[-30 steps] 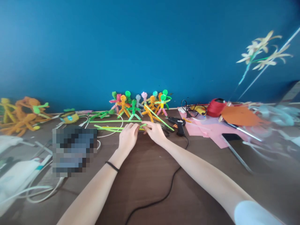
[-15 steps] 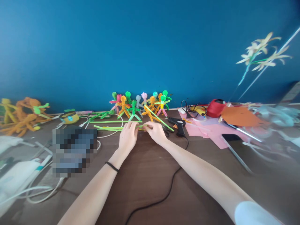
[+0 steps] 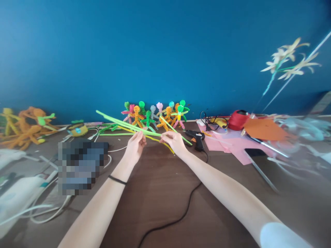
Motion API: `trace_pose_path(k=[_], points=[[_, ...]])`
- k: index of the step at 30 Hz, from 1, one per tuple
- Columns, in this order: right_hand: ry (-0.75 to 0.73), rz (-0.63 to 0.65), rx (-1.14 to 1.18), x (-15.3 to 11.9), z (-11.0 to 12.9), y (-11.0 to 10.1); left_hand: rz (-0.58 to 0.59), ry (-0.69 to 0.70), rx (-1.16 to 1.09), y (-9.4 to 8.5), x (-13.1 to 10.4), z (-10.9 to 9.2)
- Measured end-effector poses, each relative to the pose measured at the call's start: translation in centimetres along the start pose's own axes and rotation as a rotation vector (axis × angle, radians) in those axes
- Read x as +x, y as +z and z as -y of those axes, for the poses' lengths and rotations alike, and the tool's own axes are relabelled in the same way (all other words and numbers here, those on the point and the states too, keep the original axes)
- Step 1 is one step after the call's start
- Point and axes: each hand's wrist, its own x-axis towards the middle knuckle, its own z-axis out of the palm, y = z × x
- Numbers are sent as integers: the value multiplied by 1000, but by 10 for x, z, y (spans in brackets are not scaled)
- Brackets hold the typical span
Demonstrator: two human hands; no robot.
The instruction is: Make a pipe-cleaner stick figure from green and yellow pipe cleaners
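Note:
Between both hands, light-green pipe cleaners (image 3: pixel 117 120) stretch up to the left, raised above the table. Around their middle my left hand (image 3: pixel 136 146) is closed, thumb and finger pinching. My right hand (image 3: pixel 173 142) pinches their right end. A yellow pipe cleaner (image 3: pixel 155 139) crosses behind the hands, its right end slanting down near my right hand; whether the left hand grips it too I cannot tell. Behind the hands stands a row of pipe-cleaner figures (image 3: pixel 148 119) in green, orange, pink and grey. Another green pipe cleaner (image 3: pixel 113 134) lies flat on the table.
A black glue gun (image 3: pixel 197 138) lies right of my hands, its cord crossing the brown table (image 3: pixel 160 193). Pink paper (image 3: pixel 239 148), a red spool (image 3: pixel 238 119) and a phone (image 3: pixel 260 162) are further right. More orange figures (image 3: pixel 31 127) and white cables (image 3: pixel 49 220) occupy the left.
The green pipe cleaners have been lifted off the table and now tilt up to the left. My left hand has moved left and slightly down, away from the right hand.

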Motion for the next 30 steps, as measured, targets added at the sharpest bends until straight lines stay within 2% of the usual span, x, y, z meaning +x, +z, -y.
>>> trace_pose_path(k=[5,14,19,27,30], points=[[49,28,17,1,-3,0,-73,-50,-198,-13,10,-13],[75,73,32,2,-4,1,-203,-17,-266,-20,13,-32],[98,36,64,3,-2,1,-256,7,-271,-27,16,-36],[116,-80,213,10,-2,-9,-214,-2,-102,-31,13,-27],[115,-134,273,14,0,-12,-149,3,-28,-31,11,-25]])
